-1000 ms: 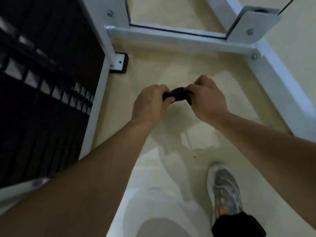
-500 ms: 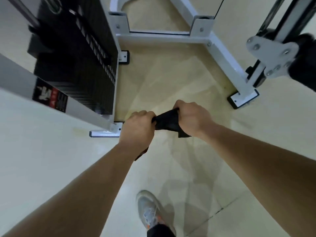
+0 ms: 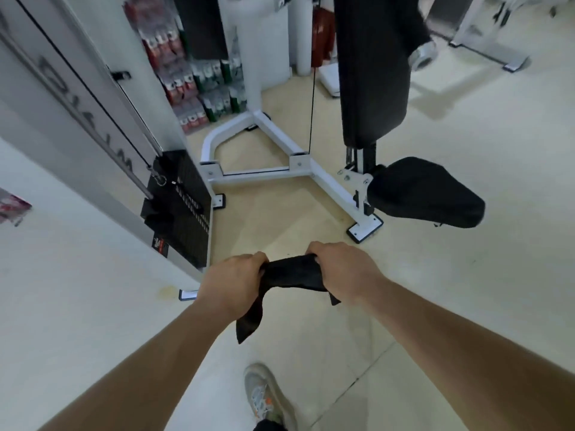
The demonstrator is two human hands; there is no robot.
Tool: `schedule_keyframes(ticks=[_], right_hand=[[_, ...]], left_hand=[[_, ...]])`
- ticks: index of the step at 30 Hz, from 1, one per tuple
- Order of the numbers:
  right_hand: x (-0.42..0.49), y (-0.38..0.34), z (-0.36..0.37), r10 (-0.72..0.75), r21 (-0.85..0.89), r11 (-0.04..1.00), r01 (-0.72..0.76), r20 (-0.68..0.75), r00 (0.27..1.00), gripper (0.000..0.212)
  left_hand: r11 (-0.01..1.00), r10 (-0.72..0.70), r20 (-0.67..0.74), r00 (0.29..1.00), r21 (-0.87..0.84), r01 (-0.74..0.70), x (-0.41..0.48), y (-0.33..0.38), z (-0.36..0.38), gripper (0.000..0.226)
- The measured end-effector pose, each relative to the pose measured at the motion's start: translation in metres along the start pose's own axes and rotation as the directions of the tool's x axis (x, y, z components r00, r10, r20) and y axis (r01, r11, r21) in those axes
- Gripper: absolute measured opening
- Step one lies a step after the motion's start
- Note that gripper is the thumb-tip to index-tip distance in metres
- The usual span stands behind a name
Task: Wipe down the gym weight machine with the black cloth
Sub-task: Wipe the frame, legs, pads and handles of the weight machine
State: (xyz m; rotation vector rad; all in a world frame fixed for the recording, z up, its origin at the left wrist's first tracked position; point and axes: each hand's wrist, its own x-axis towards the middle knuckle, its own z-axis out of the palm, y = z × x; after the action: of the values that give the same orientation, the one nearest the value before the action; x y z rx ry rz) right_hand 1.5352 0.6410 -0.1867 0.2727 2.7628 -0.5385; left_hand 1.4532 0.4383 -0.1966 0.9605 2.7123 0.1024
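While I watch from the head view, the left hand [image 3: 231, 283] and the right hand [image 3: 342, 272] are both curled tight round the cloth [image 3: 292, 275], one at each end, knuckles up, held out in front of the body above the floor [image 3: 466, 275]. The cloth runs as a short, slack band between the two fists. A long tail hangs below the left hand and a smaller corner pokes out under the right. It touches nothing but the hands — the machine [image 3: 258, 176] stands ahead of it and apart.

Just beyond the left hand I see the black stack [image 3: 186, 219] set inside a white housing, with a small red-and-black label near its lower edge. The white base bars spread across the floor past the stack, and one rubber-edged foot [image 3: 364, 232] sits on the floor near the right hand. Above that foot the black seat [image 3: 426, 191] juts out to the right, and the long black pad [image 3: 370, 73] rises upright behind it. A thin cable [image 3: 312, 104] drops straight down to the base.

Farther back, on the left, coloured packets [image 3: 199, 79] are stacked against a white pillar — too blurred for me to read. Down between my forearms a grey shoe [image 3: 267, 396] with orange marks stands on the floor.
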Motion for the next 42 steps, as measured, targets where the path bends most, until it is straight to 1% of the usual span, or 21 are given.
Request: schedule_keyframes(ticks=[3, 6, 8, 10, 12, 15, 18, 19, 21, 22, 23, 24, 26, 28, 30, 32, 34, 35, 38, 42], right_hand=[[-0.051, 0.004, -0.057, 0.057, 0.071, 0.996, -0.054, -0.041, 0.998, 0.03], [-0.087, 0.001, -0.109, 0.087, 0.197, 0.978, -0.062, -0.118, 0.989, 0.03], [-0.1, -0.007, -0.142, 0.094, 0.258, 0.965, -0.048, -0.169, 0.981, 0.029], [-0.108, -0.019, -0.174, 0.091, 0.279, 0.96, -0.029, -0.21, 0.974, 0.027], [-0.111, -0.036, -0.205, 0.07, 0.283, 0.959, 0.005, -0.252, 0.965, 0.024], [-0.105, -0.054, -0.24, 0.054, 0.307, 0.95, 0.051, -0.325, 0.944, 0.021], [-0.088, -0.077, -0.278, 0.053, 0.34, 0.938, 0.068, -0.336, 0.94, 0.013], [-0.083, -0.084, -0.29, 0.057, 0.356, 0.932, 0.068, -0.331, 0.942, 0.014], [-0.074, -0.099, -0.314, 0.079, 0.439, 0.896, 0.07, -0.313, 0.946, 0.028], [-0.069, -0.107, -0.324, 0.1, 0.486, 0.871, 0.066, -0.306, 0.947, 0.038], [-0.063, -0.116, -0.334, 0.12, 0.52, 0.852, 0.06, -0.306, 0.944, 0.046], [-0.055, -0.123, -0.342, 0.145, 0.523, 0.851, 0.04, -0.307, 0.941, 0.05], [-0.036, -0.133, -0.355, 0.169, 0.456, 0.89, 0.004, -0.339, 0.925, 0.045], [-0.017, -0.141, -0.365, 0.169, 0.407, 0.913, -0.004, -0.371, 0.913, 0.037], [0.0, -0.147, -0.373, 0.165, 0.41, 0.912, 0.014, -0.398, 0.903, 0.029], [0.015, -0.151, -0.379, 0.146, 0.423, 0.905, 0.052, -0.423, 0.894, 0.025], [0.03, -0.152, -0.383, 0.119, 0.433, 0.898, 0.084, -0.422, 0.899, 0.024], [0.037, -0.151, -0.384, 0.1, 0.424, 0.901, 0.095, -0.416, 0.904, 0.024], [0.057, -0.147, -0.387, 0.044, 0.384, 0.914, 0.134, -0.423, 0.905, 0.024], [0.084, -0.142, -0.395, 0.054, 0.475, 0.852, 0.219, -0.495, 0.867, 0.02]], left_hand=[[0.999, 0.037, -0.023, 0.999, 0.017, -0.037, -0.023, 0.039, -0.061, 0.021], [0.996, 0.078, -0.063, 0.995, 0.036, -0.076, -0.037, 0.067, -0.118, 0.022], [0.997, 0.077, -0.102, 0.992, -0.006, -0.078, -0.043, 0.073, -0.153, 0.023], [0.994, 0.075, -0.142, 0.987, -0.063, -0.085, -0.046, 0.071, -0.186, 0.023], [0.983, 0.045, -0.127, 0.991, -0.171, -0.067, -0.047, 0.059, -0.221, 0.025], [0.933, 0.001, -0.093, 0.996, -0.359, -0.034, -0.043, 0.041, -0.265, 0.029], [0.833, -0.082, -0.193, 0.978, -0.552, -0.04, -0.036, 0.014, -0.314, 0.024], [0.799, -0.12, -0.228, 0.966, -0.6, -0.042, -0.032, 0.004, -0.328, 0.023], [0.754, -0.178, -0.274, 0.945, -0.655, -0.047, -0.019, -0.015, -0.353, 0.014], [0.746, -0.19, -0.283, 0.94, -0.664, -0.05, -0.012, -0.024, -0.364, 0.006], [0.743, -0.185, -0.289, 0.939, -0.667, -0.059, -0.006, -0.032, -0.374, 0.005], [0.749, -0.168, -0.291, 0.942, -0.659, -0.07, 0.002, -0.039, -0.381, 0.012], [0.783, -0.141, -0.271, 0.952, -0.619, -0.06, 0.018, -0.051, -0.389, 0.022], [0.829, -0.159, -0.248, 0.956, -0.559, -0.006, 0.033, -0.061, -0.389, 0.025], [0.865, -0.188, -0.23, 0.955, -0.499, 0.05, 0.045, -0.068, -0.386, 0.031], [0.898, -0.196, -0.184, 0.963, -0.428, 0.101, 0.054, -0.073, -0.383, 0.038], [0.905, -0.197, -0.125, 0.973, -0.404, 0.131, 0.063, -0.078, -0.383, 0.043], [0.902, -0.197, -0.109, 0.974, -0.41, 0.137, 0.067, -0.08, -0.384, 0.042], [0.878, -0.216, -0.155, 0.964, -0.463, 0.122, 0.082, -0.085, -0.391, 0.034], [0.818, -0.313, -0.288, 0.905, -0.565, 0.104, 0.115, -0.089, -0.409, 0.03]])
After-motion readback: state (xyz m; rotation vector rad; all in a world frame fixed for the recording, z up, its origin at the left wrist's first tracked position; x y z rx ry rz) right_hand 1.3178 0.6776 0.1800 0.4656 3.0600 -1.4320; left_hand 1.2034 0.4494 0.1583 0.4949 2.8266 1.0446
